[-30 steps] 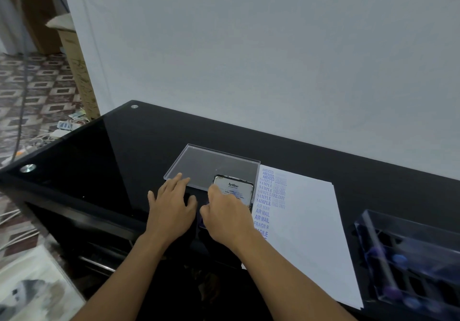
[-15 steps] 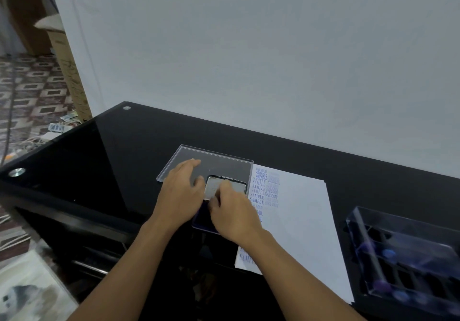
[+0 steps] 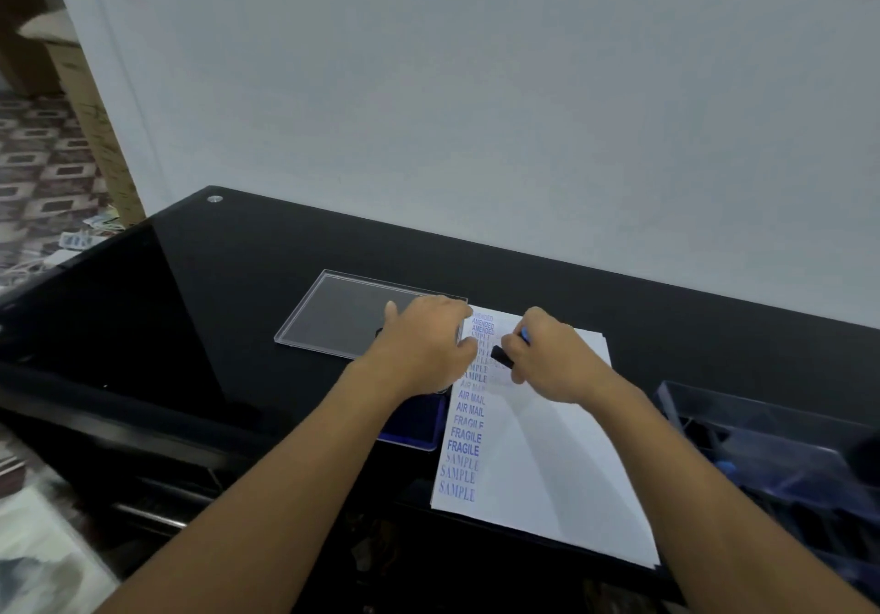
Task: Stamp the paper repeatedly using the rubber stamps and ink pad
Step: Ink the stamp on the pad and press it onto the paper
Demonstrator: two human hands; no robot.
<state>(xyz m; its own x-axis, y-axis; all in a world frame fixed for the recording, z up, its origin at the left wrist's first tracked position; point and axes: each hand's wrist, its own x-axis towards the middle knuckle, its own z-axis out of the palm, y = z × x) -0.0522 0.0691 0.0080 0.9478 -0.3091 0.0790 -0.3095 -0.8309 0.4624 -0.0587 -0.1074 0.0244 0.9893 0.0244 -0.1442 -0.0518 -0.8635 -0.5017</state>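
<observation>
1. R hand (image 3: 557, 365) grasps a stamp (image 3: 504, 356): fingers curled round its blue handle, black base tilted down-left toward the sheet; can't tell if it's touching yet
2. L hand (image 3: 424, 346) lies palm down over the far end of the ink pad (image 3: 414, 425); we can't tell whether it's gripping or just steadying it
3. Change: half a sec ago both hands were huddled over the pad; now the R hand has swung right w/ the stamp, over the paper (image 3: 547, 446). We read that as inked & about to press
4. The stamp hangs near the top of the sheet, just right of the printed column (AMENDED, SAMPLE, AIR MAIL, FRAGILE, SAMPLE), by a fainter 2nd column. The next print prob. lands there; lots of white left, so we judge the job far from done
5. Surface: glossy black table (image 3: 238, 280). A clear lid (image 3: 343, 313) lies flat just behind the pad, beside the paper's top corner. A clear box (image 3: 762, 446) sits at the right, apart from the sheet, contents too blurred to name
6. Room: plain pale wall (image 3: 476, 113) behind the table, patterned floor (image 3: 43, 161) off to the left
</observation>
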